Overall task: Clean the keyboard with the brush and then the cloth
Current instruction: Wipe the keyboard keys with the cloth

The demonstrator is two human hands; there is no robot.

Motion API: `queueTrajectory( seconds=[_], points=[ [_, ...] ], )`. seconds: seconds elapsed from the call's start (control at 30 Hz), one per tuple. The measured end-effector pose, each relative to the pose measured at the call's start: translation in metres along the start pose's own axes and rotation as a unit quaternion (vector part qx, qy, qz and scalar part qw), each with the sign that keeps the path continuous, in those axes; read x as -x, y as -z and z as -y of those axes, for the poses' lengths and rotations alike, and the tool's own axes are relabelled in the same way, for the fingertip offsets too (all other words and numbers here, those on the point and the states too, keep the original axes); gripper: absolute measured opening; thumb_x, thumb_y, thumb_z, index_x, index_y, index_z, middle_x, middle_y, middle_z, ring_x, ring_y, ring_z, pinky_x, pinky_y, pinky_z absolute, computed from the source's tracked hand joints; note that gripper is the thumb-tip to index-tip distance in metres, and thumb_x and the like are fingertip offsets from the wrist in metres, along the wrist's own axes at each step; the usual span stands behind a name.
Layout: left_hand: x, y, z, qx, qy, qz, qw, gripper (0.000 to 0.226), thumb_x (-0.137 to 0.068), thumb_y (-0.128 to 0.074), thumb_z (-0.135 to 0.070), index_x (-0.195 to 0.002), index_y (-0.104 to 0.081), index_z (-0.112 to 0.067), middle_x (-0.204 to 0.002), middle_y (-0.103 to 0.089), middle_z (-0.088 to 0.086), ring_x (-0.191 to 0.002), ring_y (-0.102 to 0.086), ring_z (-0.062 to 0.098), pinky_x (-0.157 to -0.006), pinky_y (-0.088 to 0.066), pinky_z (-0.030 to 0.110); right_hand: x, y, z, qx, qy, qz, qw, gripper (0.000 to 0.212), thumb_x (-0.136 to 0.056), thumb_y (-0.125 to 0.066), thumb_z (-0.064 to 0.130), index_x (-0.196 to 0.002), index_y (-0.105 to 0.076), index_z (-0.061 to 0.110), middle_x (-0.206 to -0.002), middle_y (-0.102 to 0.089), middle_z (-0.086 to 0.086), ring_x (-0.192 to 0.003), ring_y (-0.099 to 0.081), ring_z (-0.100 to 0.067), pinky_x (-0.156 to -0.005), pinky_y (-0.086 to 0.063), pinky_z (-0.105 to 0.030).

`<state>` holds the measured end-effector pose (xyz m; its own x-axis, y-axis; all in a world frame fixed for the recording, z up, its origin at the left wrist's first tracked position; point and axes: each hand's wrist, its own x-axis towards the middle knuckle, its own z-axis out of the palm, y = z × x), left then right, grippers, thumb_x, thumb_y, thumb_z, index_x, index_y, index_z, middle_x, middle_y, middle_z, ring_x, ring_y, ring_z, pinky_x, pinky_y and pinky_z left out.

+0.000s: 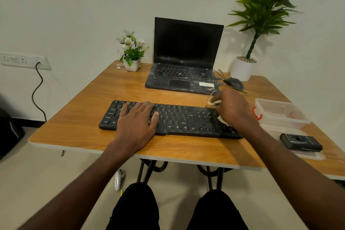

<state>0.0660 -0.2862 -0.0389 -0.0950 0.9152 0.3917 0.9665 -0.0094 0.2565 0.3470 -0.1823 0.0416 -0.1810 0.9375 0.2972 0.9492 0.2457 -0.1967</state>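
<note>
A black keyboard [179,117] lies across the near half of the wooden table [84,117]. My left hand [139,117] rests flat on its left keys with the fingers spread. My right hand [233,110] is over the keyboard's right end and grips a brush [214,102]. The pale handle end sticks out by my thumb, and dark bristles show under my palm on the keys at the right end. No cloth is visible.
A dusty open laptop [184,61] stands behind the keyboard, with a mouse [233,83] to its right. A clear plastic box [280,114] and a black device [300,142] sit at the right edge. A flower pot [131,64] and a white planter [241,70] stand at the back.
</note>
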Motion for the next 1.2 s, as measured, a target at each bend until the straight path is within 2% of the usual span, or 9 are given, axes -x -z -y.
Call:
queueTrajectory(
  seconds=[0.17,0.27,0.37,0.5,0.63,0.83,0.93,1.03,1.2],
  points=[
    [-0.010,-0.005,-0.056,0.029,-0.029,0.007,0.999,0.053,-0.112,-0.027,-0.050,-0.148,-0.054,-0.023,-0.158,-0.054,0.000,-0.149,-0.045,0.015,-0.129,-0.019,0.055,-0.009,-0.009,0.024,-0.062,0.102,0.065,0.991,0.035,-0.091,-0.072,0.009,-0.122,-0.075,0.025,-0.125,-0.070,0.003,-0.108,-0.061,-0.017,-0.084,-0.053,-0.036],
    [-0.019,-0.018,-0.082,0.038,-0.046,0.020,0.998,0.051,-0.112,-0.027,-0.048,-0.147,-0.055,-0.021,-0.157,-0.055,0.001,-0.147,-0.046,0.016,-0.128,-0.022,0.052,-0.004,-0.018,0.038,0.000,0.178,0.089,0.980,0.046,-0.089,-0.066,0.003,-0.128,-0.073,0.027,-0.132,-0.064,0.008,-0.120,-0.059,-0.018,-0.088,-0.053,-0.037],
    [-0.017,-0.029,-0.085,0.020,-0.038,0.027,0.999,0.055,-0.113,-0.025,-0.045,-0.153,-0.052,-0.019,-0.161,-0.051,0.002,-0.152,-0.040,0.016,-0.132,-0.015,0.049,-0.001,-0.014,0.025,0.045,0.205,0.081,0.974,0.050,-0.089,-0.066,0.002,-0.130,-0.071,0.029,-0.131,-0.064,0.011,-0.120,-0.058,-0.018,-0.080,-0.052,-0.035],
    [-0.016,-0.031,-0.083,0.019,-0.035,0.016,0.999,0.055,-0.113,-0.026,-0.043,-0.153,-0.053,-0.018,-0.162,-0.051,0.002,-0.153,-0.040,0.016,-0.133,-0.013,0.048,0.000,-0.001,-0.007,0.097,0.157,0.070,0.980,0.041,-0.090,-0.073,0.011,-0.125,-0.073,0.031,-0.128,-0.068,0.008,-0.118,-0.059,-0.019,-0.073,-0.051,-0.033],
    [-0.015,-0.030,-0.085,0.018,-0.034,0.014,0.999,0.054,-0.113,-0.027,-0.043,-0.153,-0.054,-0.019,-0.161,-0.052,0.001,-0.152,-0.041,0.016,-0.132,-0.013,0.049,0.001,0.007,-0.017,0.121,0.090,0.058,0.987,0.037,-0.091,-0.073,0.012,-0.123,-0.074,0.032,-0.128,-0.070,0.000,-0.118,-0.062,-0.023,-0.078,-0.057,-0.039],
    [-0.013,-0.028,-0.084,0.020,-0.033,0.005,0.999,0.052,-0.113,-0.028,-0.043,-0.152,-0.053,-0.020,-0.161,-0.051,0.000,-0.152,-0.041,0.015,-0.132,-0.010,0.050,0.008,-0.012,0.013,0.059,0.174,0.044,0.982,0.045,-0.090,-0.069,0.005,-0.129,-0.071,0.027,-0.134,-0.065,0.006,-0.126,-0.057,-0.019,-0.080,-0.049,-0.030],
    [-0.014,-0.027,-0.084,0.023,-0.032,0.003,0.999,0.052,-0.113,-0.028,-0.043,-0.151,-0.053,-0.021,-0.162,-0.050,0.000,-0.153,-0.040,0.014,-0.132,-0.007,0.050,0.005,-0.007,-0.004,0.088,0.118,0.040,0.988,0.041,-0.091,-0.071,0.010,-0.130,-0.070,0.024,-0.131,-0.067,0.003,-0.121,-0.060,-0.020,-0.081,-0.055,-0.035],
    [-0.014,-0.026,-0.083,0.031,-0.034,0.010,0.999,0.060,-0.111,-0.024,-0.059,-0.154,-0.050,-0.026,-0.164,-0.048,-0.001,-0.154,-0.038,0.015,-0.132,-0.004,0.053,-0.003,-0.005,-0.037,0.036,0.041,0.042,0.998,0.036,-0.091,-0.071,0.008,-0.125,-0.074,0.021,-0.131,-0.069,-0.002,-0.120,-0.061,-0.023,-0.089,-0.054,-0.038],
    [-0.012,-0.023,-0.084,0.016,-0.085,0.026,0.996,0.093,-0.091,-0.020,-0.096,-0.160,-0.040,-0.037,-0.168,-0.038,-0.009,-0.156,-0.032,0.017,-0.131,-0.005,0.059,-0.009,-0.005,-0.054,-0.052,0.015,-0.013,0.998,0.026,-0.091,-0.075,0.013,-0.114,-0.080,0.023,-0.123,-0.073,0.003,-0.110,-0.063,-0.019,-0.080,-0.042,-0.028]
  ],
)
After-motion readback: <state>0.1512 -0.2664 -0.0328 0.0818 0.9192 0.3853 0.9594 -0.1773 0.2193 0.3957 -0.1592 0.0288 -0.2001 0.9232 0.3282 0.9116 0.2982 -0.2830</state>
